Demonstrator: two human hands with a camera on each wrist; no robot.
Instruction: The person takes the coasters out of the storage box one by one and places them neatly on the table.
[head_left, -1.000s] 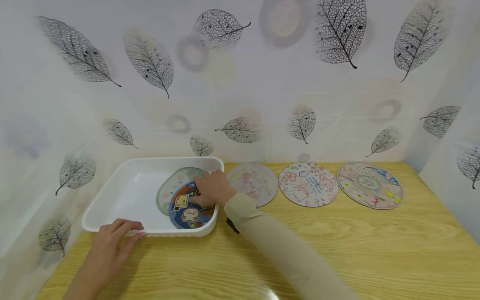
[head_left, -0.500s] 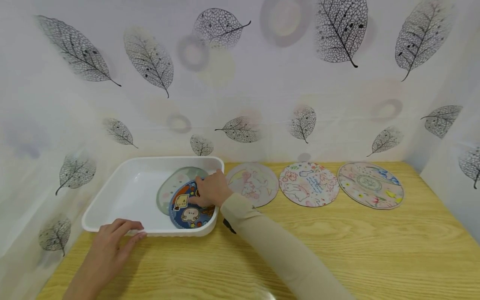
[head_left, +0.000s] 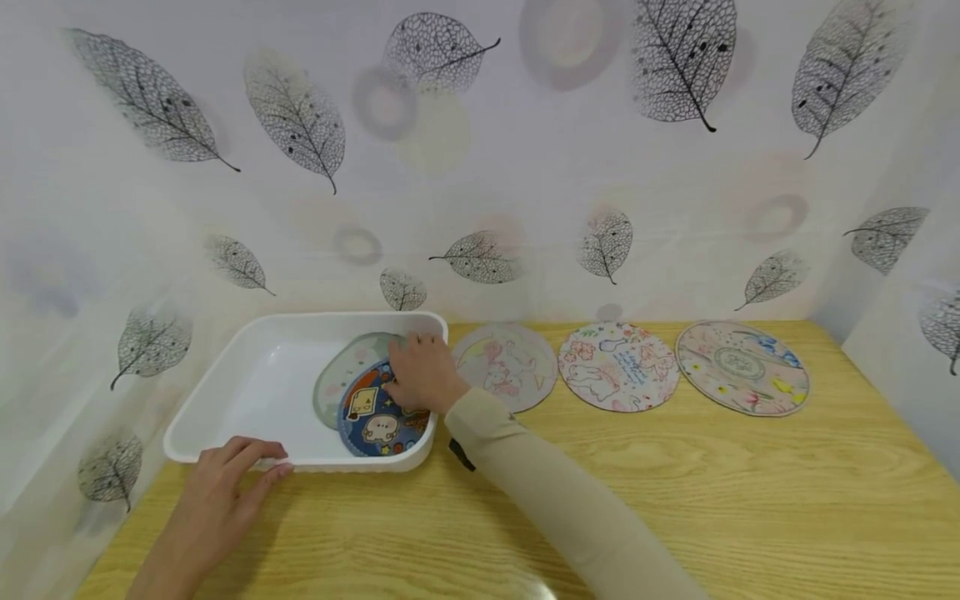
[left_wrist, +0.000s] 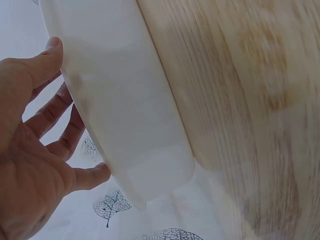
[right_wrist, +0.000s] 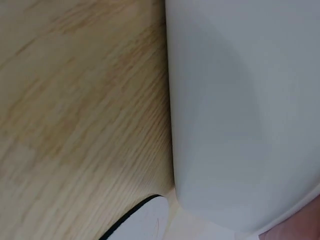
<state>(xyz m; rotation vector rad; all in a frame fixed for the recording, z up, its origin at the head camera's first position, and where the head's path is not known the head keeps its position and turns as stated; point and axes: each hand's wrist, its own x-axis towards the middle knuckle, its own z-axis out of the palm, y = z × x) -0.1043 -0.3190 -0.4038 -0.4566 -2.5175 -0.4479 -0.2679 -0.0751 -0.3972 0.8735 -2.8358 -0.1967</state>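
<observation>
A white plastic tray (head_left: 277, 367) stands on the table's left side. My left hand (head_left: 221, 500) grips its front rim, fingers over the edge and thumb on the near side; the left wrist view shows the thumb tip and little finger touching the rim (left_wrist: 82, 112). Inside, at the right end, a blue round mat (head_left: 382, 429) with cartoon figures overlaps a pale green round mat (head_left: 333, 387). My right hand (head_left: 427, 375) reaches over the right wall and covers the blue mat's upper right part. Its fingertips are hidden, and only a bit of that hand shows in the right wrist view.
Along the table's back edge, right of the tray, lie a pale pink mat (head_left: 510, 371), a white floral mat (head_left: 618, 367) and a flowered mat (head_left: 742, 367), all round. Behind hangs a leaf-print cloth (head_left: 517, 175). The wooden table (head_left: 712, 500) extends forward and right.
My right hand has shifted slightly within the tray, its fingers now bunched toward the back right corner and the thumb drawn in. The left hand and the mats have stayed put.
</observation>
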